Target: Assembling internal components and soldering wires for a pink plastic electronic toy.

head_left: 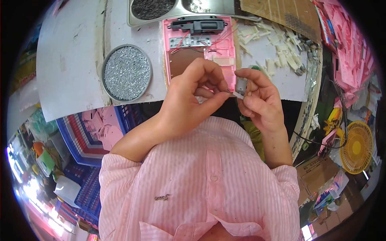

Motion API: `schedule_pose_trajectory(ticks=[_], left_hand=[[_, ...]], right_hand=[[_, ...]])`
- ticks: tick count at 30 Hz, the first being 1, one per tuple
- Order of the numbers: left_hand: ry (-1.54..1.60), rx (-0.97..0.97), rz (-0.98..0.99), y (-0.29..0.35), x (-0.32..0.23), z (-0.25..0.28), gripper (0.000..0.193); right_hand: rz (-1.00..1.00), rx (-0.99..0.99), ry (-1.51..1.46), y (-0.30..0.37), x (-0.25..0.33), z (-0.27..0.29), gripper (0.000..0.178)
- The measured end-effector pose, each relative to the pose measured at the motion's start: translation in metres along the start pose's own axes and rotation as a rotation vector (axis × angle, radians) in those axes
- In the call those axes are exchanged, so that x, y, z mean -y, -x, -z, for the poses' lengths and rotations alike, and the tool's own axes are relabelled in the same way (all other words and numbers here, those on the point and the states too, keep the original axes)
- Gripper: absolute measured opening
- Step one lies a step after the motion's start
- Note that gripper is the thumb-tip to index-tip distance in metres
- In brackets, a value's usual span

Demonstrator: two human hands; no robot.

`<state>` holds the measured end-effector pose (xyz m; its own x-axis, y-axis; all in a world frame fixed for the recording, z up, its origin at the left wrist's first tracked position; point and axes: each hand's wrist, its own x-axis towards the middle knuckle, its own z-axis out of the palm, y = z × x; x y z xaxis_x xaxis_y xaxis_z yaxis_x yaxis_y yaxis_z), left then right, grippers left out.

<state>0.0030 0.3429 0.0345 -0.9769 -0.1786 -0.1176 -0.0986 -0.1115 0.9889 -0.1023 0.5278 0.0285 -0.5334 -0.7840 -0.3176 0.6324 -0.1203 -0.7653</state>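
Note:
Above the table's near edge, both hands meet over the corner of a pink plastic housing (171,30). My right hand (263,100) is closed round a small silver-grey metal cylinder that looks like a motor (241,85), and a small white piece (238,95) shows at its lower end. Thumb and forefinger of my left hand (197,88) pinch together right beside that white piece; what is between them is too small to make out. In the housing lie a black plastic mechanism (201,26), a metal plate (189,42), thin red wires and a cream plastic piece (223,61).
A round tin of small silvery metal parts (127,72) stands left of the housing. Cream plastic pieces (283,48) are scattered at the right. A metal tray (132,20) lies at the back. Blue crates (76,160) stand lower left; a yellow fan (356,148) is far right.

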Motion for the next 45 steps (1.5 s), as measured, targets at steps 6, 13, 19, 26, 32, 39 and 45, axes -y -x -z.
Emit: schedule_pose_trajectory(ticks=[6,13,19,26,32,39,45], left_hand=[[0.029,-0.003,0.012,0.001,0.004,0.003,0.032],[0.03,-0.004,0.028,0.002,0.002,0.006,0.032],[0.01,-0.001,0.037,0.004,0.003,0.004,0.033],[-0.084,-0.072,-0.138,0.007,0.005,0.001,0.03],[-0.402,-0.151,-0.571,0.002,0.011,0.007,0.028],[-0.071,-0.155,-0.337,0.009,0.011,0.004,0.023],[-0.366,-0.107,-0.537,0.01,0.009,0.013,0.023]], right_hand=[[-0.029,0.025,0.04,-0.008,0.002,-0.004,0.053],[-0.032,0.022,0.12,-0.008,0.005,-0.006,0.052],[0.017,0.044,0.133,-0.005,0.003,-0.008,0.05],[0.473,0.035,0.934,0.004,-0.005,-0.005,0.045],[0.772,0.111,1.065,-0.015,0.007,-0.005,0.038],[0.942,0.134,1.068,-0.019,0.003,-0.009,0.042],[0.971,0.155,1.093,-0.019,0.003,-0.008,0.043]])
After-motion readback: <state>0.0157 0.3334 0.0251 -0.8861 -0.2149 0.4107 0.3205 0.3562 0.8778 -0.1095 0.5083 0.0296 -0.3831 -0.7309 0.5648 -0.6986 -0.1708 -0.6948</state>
